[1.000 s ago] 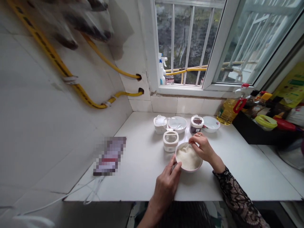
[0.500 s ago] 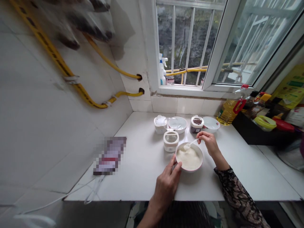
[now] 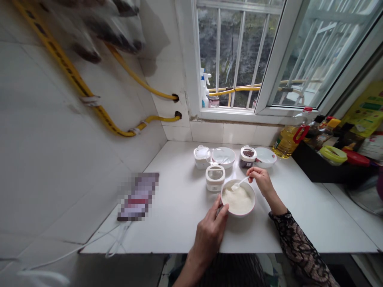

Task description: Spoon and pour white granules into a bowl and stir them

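Note:
A white bowl of pale, grainy powder stands near the middle of the counter. My left hand grips its left side, thumb at the rim and fingers around the outer wall. Between the pinched fingers of my right hand is the handle of a small white spoon, its bowl end down at the powder's far side. Just behind the bowl, to the left, sits a white jar with a clear lid; its contents are hard to make out.
Behind are a jar of white contents, a white bowl, a jar of dark contents and another bowl. An oil bottle and a black box of condiments line the right. A blurred-out object lies left.
My right hand and the spoon have shifted very slightly to the left. My left hand keeps the same hold on the bowl.

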Tool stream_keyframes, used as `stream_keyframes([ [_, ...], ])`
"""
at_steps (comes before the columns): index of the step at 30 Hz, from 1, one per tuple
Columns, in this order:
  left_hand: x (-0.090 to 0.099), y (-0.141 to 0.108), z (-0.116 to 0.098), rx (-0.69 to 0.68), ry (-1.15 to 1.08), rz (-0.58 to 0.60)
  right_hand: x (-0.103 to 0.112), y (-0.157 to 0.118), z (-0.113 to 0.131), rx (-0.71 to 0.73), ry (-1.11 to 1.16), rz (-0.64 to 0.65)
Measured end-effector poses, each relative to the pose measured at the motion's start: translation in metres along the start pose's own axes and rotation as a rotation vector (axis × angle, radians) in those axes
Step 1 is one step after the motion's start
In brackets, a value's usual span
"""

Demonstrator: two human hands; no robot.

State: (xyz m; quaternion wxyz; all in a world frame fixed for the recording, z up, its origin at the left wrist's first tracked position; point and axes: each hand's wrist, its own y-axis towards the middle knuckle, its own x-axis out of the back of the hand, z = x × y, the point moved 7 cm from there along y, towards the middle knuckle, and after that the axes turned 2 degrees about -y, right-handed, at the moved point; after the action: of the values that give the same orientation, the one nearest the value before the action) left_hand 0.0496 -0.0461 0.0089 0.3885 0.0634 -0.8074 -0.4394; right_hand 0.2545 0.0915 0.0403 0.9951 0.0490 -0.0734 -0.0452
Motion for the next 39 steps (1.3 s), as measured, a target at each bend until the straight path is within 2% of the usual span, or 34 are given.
stream_keyframes([
  [8, 0.000, 0.001, -0.001, -0.005, 0.000, -0.022, -0.004, 0.003, 0.006, 0.026, 0.086, -0.017],
  [11, 0.000, 0.000, 0.000, -0.005, 0.008, -0.021, -0.014, 0.000, 0.018, 0.113, 0.097, -0.045],
  [13, -0.001, 0.000, 0.000, -0.006, 0.009, -0.009, -0.023, -0.007, 0.031, 0.243, 0.021, -0.060],
  [15, -0.002, -0.001, 0.000, -0.008, 0.007, -0.002, -0.033, -0.017, 0.047, 0.434, -0.144, -0.055],
  [19, -0.001, -0.001, 0.000, -0.012, 0.015, -0.022, -0.065, -0.041, 0.067, 0.851, -0.540, 0.128],
  [21, -0.001, 0.000, 0.000, -0.016, 0.017, -0.022, -0.069, -0.047, 0.070, 0.933, -0.596, 0.167],
  [23, -0.001, 0.000, 0.000, -0.017, 0.018, -0.017, -0.060, -0.045, 0.073, 0.901, -0.552, 0.099],
  [27, -0.001, 0.000, -0.001, -0.016, 0.017, -0.016, -0.023, -0.037, 0.071, 0.725, -0.424, -0.075],
  [30, 0.000, 0.001, -0.001, -0.011, 0.016, -0.011, -0.006, -0.032, 0.064, 0.662, -0.440, -0.076],
  [33, 0.001, 0.001, -0.002, -0.013, 0.014, -0.012, -0.004, -0.030, 0.059, 0.685, -0.527, -0.029],
  [36, 0.001, 0.001, -0.002, -0.018, 0.015, -0.009, -0.017, -0.030, 0.055, 0.722, -0.594, 0.068],
  [39, 0.000, 0.000, -0.001, -0.021, 0.024, -0.006, -0.024, -0.029, 0.050, 0.663, -0.570, 0.119],
])
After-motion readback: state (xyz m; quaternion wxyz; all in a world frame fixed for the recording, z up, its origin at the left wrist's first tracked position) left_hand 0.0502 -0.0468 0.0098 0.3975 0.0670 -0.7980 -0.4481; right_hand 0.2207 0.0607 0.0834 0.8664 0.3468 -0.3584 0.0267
